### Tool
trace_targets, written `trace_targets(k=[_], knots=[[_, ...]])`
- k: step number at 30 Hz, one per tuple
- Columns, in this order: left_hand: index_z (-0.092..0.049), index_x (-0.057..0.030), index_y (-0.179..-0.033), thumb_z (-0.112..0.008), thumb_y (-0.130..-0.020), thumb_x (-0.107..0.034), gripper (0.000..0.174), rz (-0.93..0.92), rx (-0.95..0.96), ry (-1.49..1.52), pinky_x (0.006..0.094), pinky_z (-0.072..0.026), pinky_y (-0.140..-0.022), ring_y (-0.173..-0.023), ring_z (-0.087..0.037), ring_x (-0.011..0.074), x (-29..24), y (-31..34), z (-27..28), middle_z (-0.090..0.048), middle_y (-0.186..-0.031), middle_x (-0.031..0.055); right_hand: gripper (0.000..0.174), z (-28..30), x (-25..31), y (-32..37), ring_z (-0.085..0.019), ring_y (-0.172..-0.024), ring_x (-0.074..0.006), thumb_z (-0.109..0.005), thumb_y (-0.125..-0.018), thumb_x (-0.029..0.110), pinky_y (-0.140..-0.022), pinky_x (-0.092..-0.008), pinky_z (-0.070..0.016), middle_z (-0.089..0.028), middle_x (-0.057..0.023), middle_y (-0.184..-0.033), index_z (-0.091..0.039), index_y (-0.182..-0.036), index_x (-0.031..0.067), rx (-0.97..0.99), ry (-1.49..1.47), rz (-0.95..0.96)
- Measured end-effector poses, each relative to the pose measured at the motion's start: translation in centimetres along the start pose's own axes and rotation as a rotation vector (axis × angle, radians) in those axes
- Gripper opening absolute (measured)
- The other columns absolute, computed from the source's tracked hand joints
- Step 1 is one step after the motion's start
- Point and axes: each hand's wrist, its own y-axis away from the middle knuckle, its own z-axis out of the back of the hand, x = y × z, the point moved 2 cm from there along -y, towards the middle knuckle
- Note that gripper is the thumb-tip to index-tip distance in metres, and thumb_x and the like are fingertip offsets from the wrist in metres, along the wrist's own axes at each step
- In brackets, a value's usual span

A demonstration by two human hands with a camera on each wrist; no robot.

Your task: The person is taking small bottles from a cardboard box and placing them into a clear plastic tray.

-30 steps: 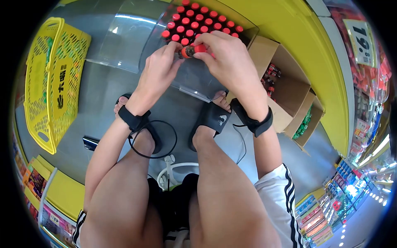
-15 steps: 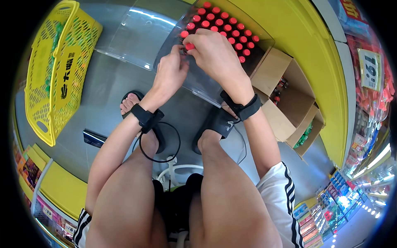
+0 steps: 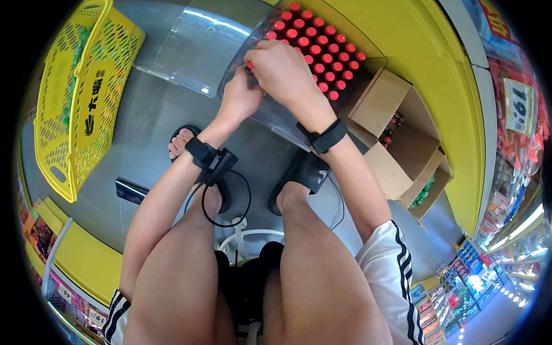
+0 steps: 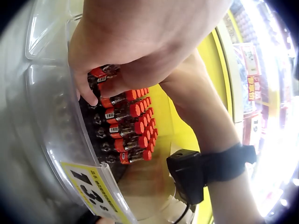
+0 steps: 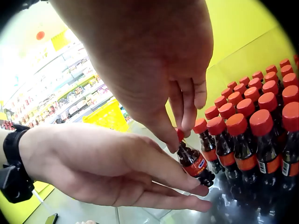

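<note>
In the right wrist view, my right hand (image 5: 159, 65) pinches the red cap of a small cola bottle (image 5: 195, 164) from above, and the bottle leans to one side. Below it my left hand (image 5: 107, 163) reaches in with its thumb and fingers nearly straight, the thumb tip overlapping the bottle's lower end. Both hands come together over a clear plastic bin (image 4: 56, 130), beside packed rows of small cola bottles with red caps (image 3: 328, 57). From the head view, my right hand (image 3: 282, 66) hides most of the held bottle, and my left hand (image 3: 240, 95) sits just below it.
A yellow shopping basket (image 3: 106, 109) with green items stands at the left. Cardboard boxes (image 3: 388, 167) at the right hold more bottles and green packets (image 3: 424, 192). A phone (image 3: 131, 191) lies on the floor. The bin's front carries a yellow price label (image 4: 93, 189).
Both hands held a bottle sideways above the rows. They have since lowered it to the bin's near left side, its cap turned up, and the left fingers have straightened.
</note>
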Motion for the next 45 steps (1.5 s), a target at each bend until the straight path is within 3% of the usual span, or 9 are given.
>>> trace_targets(k=[3,9,15,17,21,26,37,39,45], knots=[[-0.053,0.0066,-0.144,-0.074,-0.096,-0.021,0.059,-0.006,-0.014,0.045,0.0443,-0.059,-0.095,-0.109,-0.078,0.0338,0.6,-0.5,-0.3,-0.076,-0.129,0.025,0.012,-0.6,-0.2,-0.2,-0.071,-0.093,-0.0294,-0.076,-0.08,0.005,-0.08,-0.0442,-0.0588,-0.076,-0.0089,-0.091,-0.08,-0.091,0.0048,-0.069,0.018,0.038],[-0.047,0.0054,-0.15,-0.076,-0.097,-0.024,0.067,0.073,0.033,0.083,0.0426,-0.0572,-0.092,-0.108,-0.076,0.0323,1.5,-1.1,-0.9,-0.076,-0.119,0.022,0.01,-0.6,-0.1,-0.6,-0.068,-0.091,-0.0275,-0.077,-0.08,0.008,-0.083,-0.0409,-0.0537,-0.076,-0.0065,-0.085,-0.081,-0.088,0.006,-0.018,0.064,0.018],[-0.044,0.0062,-0.152,-0.076,-0.097,-0.021,0.069,0.029,0.054,0.251,0.0389,-0.0531,-0.105,-0.129,-0.068,0.0295,1.7,-1.6,-1.5,-0.068,-0.14,0.0226,0.013,-0.7,-0.2,-0.6,-0.067,-0.097,-0.0272,-0.079,-0.08,0.008,-0.086,-0.0421,-0.0541,-0.075,-0.0067,-0.093,-0.082,-0.093,0.0057,-0.068,0.065,0.011],[-0.044,0.0024,-0.155,-0.066,-0.104,-0.003,0.056,0.171,0.09,0.394,0.0344,-0.0491,-0.112,-0.134,-0.061,0.018,1.1,-1.5,-1.5,-0.063,-0.145,0.0107,0.015,-0.7,-0.3,-0.5,-0.067,-0.098,-0.0276,-0.079,-0.08,0.009,-0.087,-0.0426,-0.0545,-0.075,-0.0072,-0.095,-0.082,-0.094,0.0054,-0.068,0.053,-0.013],[-0.043,0.0035,-0.153,-0.062,-0.106,-0.002,0.05,0.18,0.162,0.541,0.0352,-0.0495,-0.114,-0.133,-0.062,0.0171,-1.0,-0.7,-1.0,-0.062,-0.145,0.0107,0.018,-0.9,-0.8,-0.3,-0.068,-0.101,-0.0291,-0.081,-0.081,0.012,-0.089,-0.0443,-0.0557,-0.074,-0.0084,-0.098,-0.082,-0.098,0.0049,-0.083,0.023,-0.069],[-0.046,0.0004,-0.15,-0.047,-0.108,0.003,0.042,0.235,0.176,0.744,0.0373,-0.0493,-0.115,-0.127,-0.064,0.017,-1.5,-0.1,-1.2,-0.063,-0.142,0.0089,0.021,-1.0,-1.3,-0.3,-0.068,-0.101,-0.0307,-0.083,-0.082,0.016,-0.088,-0.0453,-0.0566,-0.073,-0.0091,-0.097,-0.083,-0.101,0.0055,-0.074,-0.018,-0.115],[-0.049,-0.0024,-0.147,-0.047,-0.113,-0.004,0.034,0.264,0.147,0.843,0.0376,-0.0495,-0.114,-0.123,-0.064,0.016,-0.9,-0.4,-1.7,-0.065,-0.139,0.0076,0.023,-1.0,-1.3,-0.4,-0.072,-0.094,-0.033,-0.083,-0.082,0.017,-0.085,-0.0478,-0.0563,-0.075,-0.0131,-0.091,-0.084,-0.101,0.005,-0.011,-0.022,-0.154],[-0.049,-0.0026,-0.147,-0.047,-0.114,-0.005,0.033,0.262,0.148,0.845,0.0374,-0.0495,-0.114,-0.122,-0.064,0.0158,-0.8,-0.4,-1.8,-0.065,-0.139,0.0072,0.009,-1.0,-1.1,-0.3,-0.07,-0.087,-0.0356,-0.079,-0.074,0.008,-0.083,-0.0482,-0.0565,-0.072,-0.0153,-0.08,-0.075,-0.077,0.0006,-0.122,-0.071,-0.135],[-0.049,-0.0024,-0.147,-0.047,-0.115,-0.006,0.033,0.248,0.116,0.874,0.0373,-0.0503,-0.113,-0.121,-0.065,0.0147,-0.8,-0.4,-1.9,-0.066,-0.137,0.0065,0.01,-1.0,-1.0,-0.5,-0.071,-0.086,-0.0353,-0.08,-0.072,0.008,-0.081,-0.0485,-0.0557,-0.073,-0.0153,-0.08,-0.074,-0.077,0.0006,-0.127,-0.088,-0.109]])
